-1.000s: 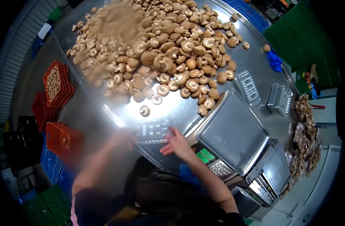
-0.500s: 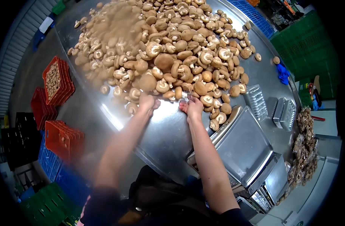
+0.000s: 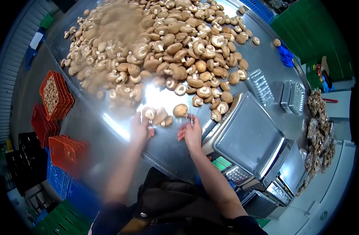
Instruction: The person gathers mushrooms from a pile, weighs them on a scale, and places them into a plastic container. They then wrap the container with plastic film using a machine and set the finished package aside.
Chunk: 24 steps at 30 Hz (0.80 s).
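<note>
While both hands sit at the near edge of the steel table (image 3: 175,152), a clear plastic tray (image 3: 166,117) lies between them, its long axis running left to right across the person's front and its short ends facing the two hands. Left hand (image 3: 140,129) meets the tray's left end; right hand (image 3: 192,132) meets the right end, so neither is clearly the nearer and the tray is flanked evenly. Left fingers (image 3: 144,122) appear curled about the left rim, though motion blur prevents a firm reading of whether they are closed on it. Right fingers (image 3: 186,132) are slightly spread and bent, touching or just beside the right rim; actual grip cannot be told. Three or four mushrooms (image 3: 163,114) rest inside the tray, between the hands. Beyond the tray, away from the person, the mushroom heap (image 3: 163,43) covers most of the table, its nearest members just beside the tray's far side. To the right of the right hand stands a scale (image 3: 248,137), close to the tray's right end. Empty trays (image 3: 259,88) lie farther right, well apart from both hands. Red crates (image 3: 56,94) stand below the table on the left.
</note>
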### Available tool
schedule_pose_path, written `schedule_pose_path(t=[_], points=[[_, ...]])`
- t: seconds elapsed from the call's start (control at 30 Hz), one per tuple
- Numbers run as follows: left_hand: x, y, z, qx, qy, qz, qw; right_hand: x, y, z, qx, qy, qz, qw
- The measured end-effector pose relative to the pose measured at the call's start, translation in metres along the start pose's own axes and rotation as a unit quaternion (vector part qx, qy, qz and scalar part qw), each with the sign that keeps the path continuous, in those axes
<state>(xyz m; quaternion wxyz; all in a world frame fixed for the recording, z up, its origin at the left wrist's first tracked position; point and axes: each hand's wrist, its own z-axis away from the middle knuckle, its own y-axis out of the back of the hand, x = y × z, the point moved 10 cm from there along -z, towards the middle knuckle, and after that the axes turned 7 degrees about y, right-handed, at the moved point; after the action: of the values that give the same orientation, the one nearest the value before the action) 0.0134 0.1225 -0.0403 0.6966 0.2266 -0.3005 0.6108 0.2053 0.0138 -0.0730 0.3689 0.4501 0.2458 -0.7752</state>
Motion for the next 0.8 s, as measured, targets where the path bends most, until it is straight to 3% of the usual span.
schedule_pose_path(t=[0.07, 0.17, 0.3, 0.43, 0.53, 0.6, 0.67, 0.8], points=[[-0.032, 0.007, 0.0, -0.058, 0.059, -0.055, 0.995, 0.012, 0.01, 0.032, 0.019, -0.06, -0.036, 0.997], [-0.046, -0.004, 0.006, -0.087, 0.135, -0.008, 0.987, 0.033, 0.019, 0.05, 0.05, -0.125, -0.084, 0.987], [-0.007, -0.045, -0.032, -0.135, 0.106, 0.01, 0.985, 0.022, 0.021, 0.015, 0.142, -0.126, -0.156, 0.969], [0.037, -0.095, -0.086, -0.133, 0.021, 0.036, 0.99, -0.014, 0.03, -0.058, 0.228, -0.095, -0.133, 0.96], [0.062, -0.123, -0.092, -0.145, -0.038, 0.038, 0.988, -0.036, 0.043, -0.105, 0.233, -0.022, -0.086, 0.968], [0.054, -0.127, -0.103, -0.137, -0.061, 0.055, 0.987, -0.052, 0.048, -0.12, 0.24, 0.029, -0.031, 0.97], [0.036, -0.125, -0.112, -0.122, -0.065, 0.12, 0.983, -0.045, 0.047, -0.116, 0.233, 0.019, -0.07, 0.97], [0.023, -0.11, -0.081, -0.083, -0.055, 0.121, 0.988, -0.038, 0.043, -0.089, 0.223, 0.01, -0.161, 0.962]])
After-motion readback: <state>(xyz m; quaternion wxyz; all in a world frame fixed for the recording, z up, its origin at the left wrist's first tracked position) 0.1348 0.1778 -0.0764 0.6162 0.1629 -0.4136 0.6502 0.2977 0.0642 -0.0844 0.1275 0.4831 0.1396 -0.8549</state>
